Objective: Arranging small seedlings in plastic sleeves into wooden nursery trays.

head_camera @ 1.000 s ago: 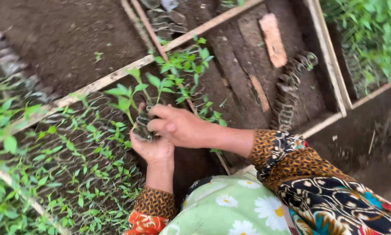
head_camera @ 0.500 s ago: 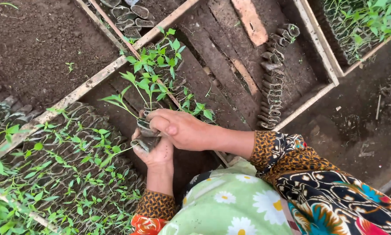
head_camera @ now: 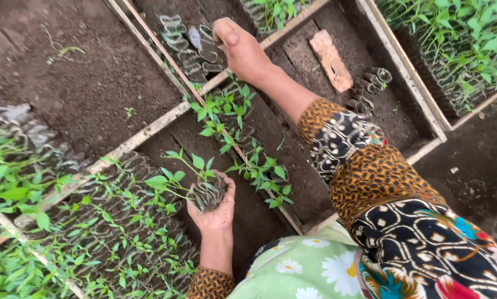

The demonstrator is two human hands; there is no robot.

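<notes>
While left hand cups seedlings, brick beyond.

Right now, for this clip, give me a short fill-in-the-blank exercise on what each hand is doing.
1. The left hand cups a soil plug with a green ____ growing from it.
2. The right hand reaches to a cluster of ____ seedling sleeves.
3. The reddish brick lies on bare ____ inside a wooden frame.

Missing words: seedling; empty; soil
</notes>
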